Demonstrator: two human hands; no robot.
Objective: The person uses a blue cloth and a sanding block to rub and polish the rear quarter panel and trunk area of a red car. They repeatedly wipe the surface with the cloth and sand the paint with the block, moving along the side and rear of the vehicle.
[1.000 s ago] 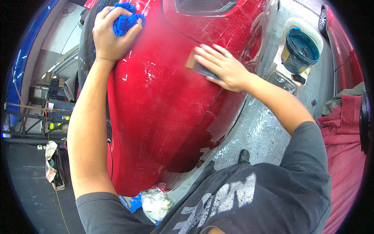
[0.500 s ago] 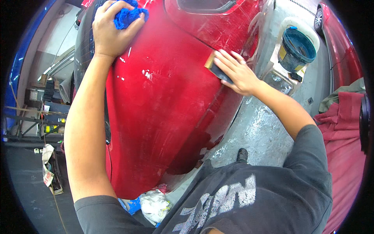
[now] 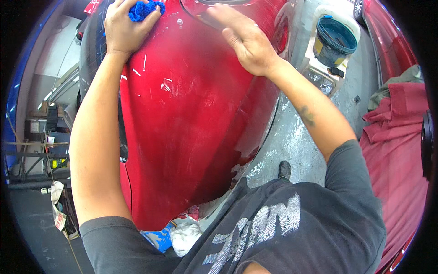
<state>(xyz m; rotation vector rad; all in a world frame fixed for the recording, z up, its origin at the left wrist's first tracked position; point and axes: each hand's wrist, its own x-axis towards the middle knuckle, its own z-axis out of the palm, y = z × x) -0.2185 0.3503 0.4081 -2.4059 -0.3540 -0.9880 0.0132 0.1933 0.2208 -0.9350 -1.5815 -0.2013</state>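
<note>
My left hand (image 3: 124, 28) is closed round a bunched blue cloth (image 3: 142, 11), resting at the upper left of a wet red car panel (image 3: 182, 123). My right hand (image 3: 244, 43) lies over the panel's upper right, its fingers pointing left and blurred by motion. Beneath those fingers a smeared brownish edge of the sanding block (image 3: 206, 16) shows; the hand covers most of it. White wet streaks and suds mark the paint between my arms.
A dark blue bucket (image 3: 336, 40) of water stands on a white stool (image 3: 312, 59) to the right. Further right are another red car (image 3: 392, 43) and a draped maroon cloth (image 3: 397, 141). Below the panel lies a white plastic bag (image 3: 185, 237). The grey floor (image 3: 296, 132) looks wet.
My right hand has swept left and up across the panel with the sanding block. My left hand stays on the blue cloth. The whole view has shifted slightly.
</note>
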